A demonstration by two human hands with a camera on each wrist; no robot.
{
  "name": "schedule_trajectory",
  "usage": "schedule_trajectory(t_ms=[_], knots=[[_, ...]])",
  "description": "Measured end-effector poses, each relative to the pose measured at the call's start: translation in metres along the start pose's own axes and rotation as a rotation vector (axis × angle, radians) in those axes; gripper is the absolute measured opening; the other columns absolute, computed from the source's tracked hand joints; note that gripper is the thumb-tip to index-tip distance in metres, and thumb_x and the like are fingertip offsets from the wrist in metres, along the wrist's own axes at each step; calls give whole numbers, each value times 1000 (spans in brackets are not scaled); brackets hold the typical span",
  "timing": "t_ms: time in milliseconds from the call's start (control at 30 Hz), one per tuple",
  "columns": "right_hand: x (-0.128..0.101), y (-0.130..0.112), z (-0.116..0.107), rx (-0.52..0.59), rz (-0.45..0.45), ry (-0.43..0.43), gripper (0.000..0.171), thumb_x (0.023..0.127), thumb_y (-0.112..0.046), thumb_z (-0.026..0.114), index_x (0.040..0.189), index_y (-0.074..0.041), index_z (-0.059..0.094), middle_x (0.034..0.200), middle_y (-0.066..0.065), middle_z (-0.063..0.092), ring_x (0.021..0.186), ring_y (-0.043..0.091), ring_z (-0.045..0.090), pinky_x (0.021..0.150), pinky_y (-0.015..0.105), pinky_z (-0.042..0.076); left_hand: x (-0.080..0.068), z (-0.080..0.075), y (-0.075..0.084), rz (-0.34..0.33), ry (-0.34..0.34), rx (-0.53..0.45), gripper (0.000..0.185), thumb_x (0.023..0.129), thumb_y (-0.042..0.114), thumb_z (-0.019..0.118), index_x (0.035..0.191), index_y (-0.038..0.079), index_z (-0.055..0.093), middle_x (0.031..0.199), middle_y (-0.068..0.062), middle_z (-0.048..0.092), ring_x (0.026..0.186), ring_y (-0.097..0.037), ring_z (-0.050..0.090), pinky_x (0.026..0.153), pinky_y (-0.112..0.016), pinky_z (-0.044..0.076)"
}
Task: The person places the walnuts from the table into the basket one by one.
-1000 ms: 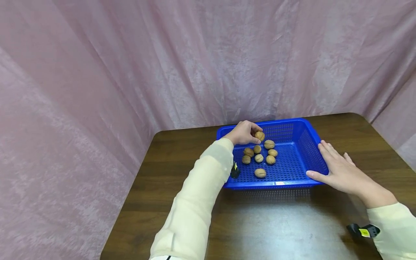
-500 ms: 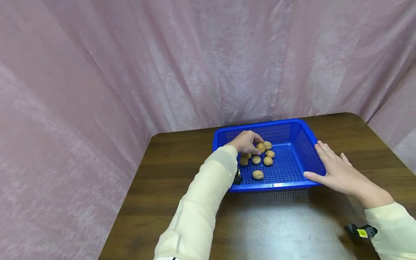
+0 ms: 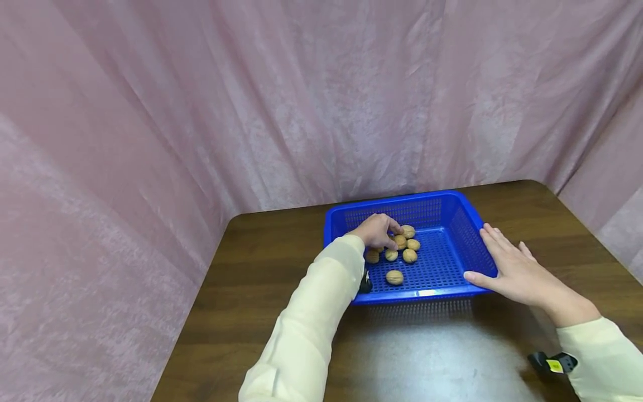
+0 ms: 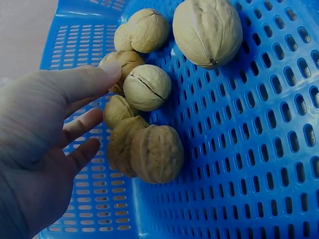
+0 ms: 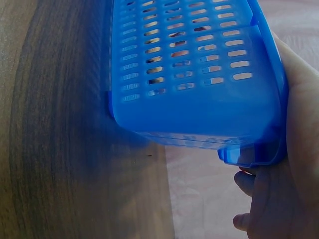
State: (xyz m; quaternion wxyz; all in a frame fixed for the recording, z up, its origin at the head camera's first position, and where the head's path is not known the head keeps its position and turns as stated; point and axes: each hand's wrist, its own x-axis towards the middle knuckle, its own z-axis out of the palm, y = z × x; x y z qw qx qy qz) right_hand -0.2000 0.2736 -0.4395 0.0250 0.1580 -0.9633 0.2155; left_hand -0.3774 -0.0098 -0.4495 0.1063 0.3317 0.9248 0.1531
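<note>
In the head view my left hand (image 3: 378, 230) reaches into the blue plastic basket (image 3: 432, 293). Its thumb and index finger are at the sides of a brown walnut (image 3: 399, 242), seeming to pinch it low among the others. The left wrist view has the thumb over part of this walnut (image 4: 122, 63), the index finger hidden and the other fingers loosely bent. Beside it lie a pale walnut (image 4: 147, 87) and several more; one walnut (image 3: 394, 277) sits apart nearer the front. My right hand (image 3: 517, 274) rests on the basket's right rim with straight fingers and the thumb spread.
The basket stands on a brown wooden table (image 3: 261, 301), near its far edge. Pink curtains (image 3: 321, 100) hang behind and to the left. Inside the basket, bare perforated floor (image 3: 437, 257) shows to the right of the walnuts.
My left hand has lowered its walnut from above the basket floor down among the other walnuts. The right hand keeps its place at the rim. The head view has shifted slightly.
</note>
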Motion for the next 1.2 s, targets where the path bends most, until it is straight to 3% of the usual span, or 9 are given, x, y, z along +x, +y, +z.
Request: schedule_trajectory(t_ms=[233, 367, 467, 600, 767, 1033, 1167, 1200], knots=[[6, -2, 5, 4, 1, -11, 104, 88, -58, 59, 152, 2, 3, 158, 23, -1, 145, 38, -4, 104, 68, -12, -6, -10, -3, 0, 20, -47, 43, 78, 24, 82, 119, 17, 70, 108, 10, 70, 103, -7, 62, 89, -18, 44], [10, -1, 6, -2, 1, -11, 105, 88, -59, 58, 152, 3, 3, 158, 24, 0, 144, 38, -5, 104, 68, -11, -14, -34, 6, 29, 57, -72, 41, 82, 26, 78, 121, 19, 67, 114, 8, 68, 110, -9, 60, 91, -20, 45], [12, 2, 6, -6, 2, -10, 105, 88, -59, 58, 152, 3, 3, 158, 24, -1, 145, 37, -6, 104, 68, -12, -30, -57, 16, 68, 96, -74, 40, 87, 29, 73, 124, 18, 66, 119, 7, 66, 112, -10, 59, 92, -20, 45], [15, 5, 7, -6, 0, -1, 105, 88, -58, 59, 152, 4, 3, 158, 23, -2, 145, 37, -6, 103, 69, -12, -67, -83, 23, 110, 170, -35, 39, 90, 34, 69, 124, 17, 65, 121, 4, 66, 112, -8, 58, 93, -20, 44], [17, 8, 6, 8, 5, 1, 106, 87, -59, 59, 152, 4, 3, 158, 24, -2, 144, 37, -7, 103, 70, -10, -124, -97, 6, 122, 284, 17, 37, 89, 32, 71, 121, 15, 68, 119, 3, 66, 110, -9, 59, 94, -25, 45], [14, 16, 6, 59, -14, 36, 99, 91, -51, 59, 152, 2, 1, 158, 22, -5, 144, 37, -9, 103, 68, -15, -213, -92, -52, -10, 455, 25, 41, 88, 33, 71, 124, 13, 65, 123, -2, 64, 106, -16, 59, 93, -38, 47], [6, 29, 0, 160, -50, 84, 79, 100, -35, 50, 154, -3, 2, 159, 20, -3, 145, 34, -9, 103, 67, -17, -254, -84, -80, -123, 498, 23, 46, 89, 36, 69, 129, 12, 61, 127, -5, 61, 71, -17, 58, 87, -41, 48], [4, 34, -3, 182, -57, 106, 73, 101, -31, 47, 154, -4, 3, 159, 20, -2, 145, 34, -8, 103, 66, -17, -263, -82, -87, -147, 510, 23, 47, 90, 35, 69, 130, 11, 60, 128, -6, 60, 71, -19, 58, 87, -42, 48]])
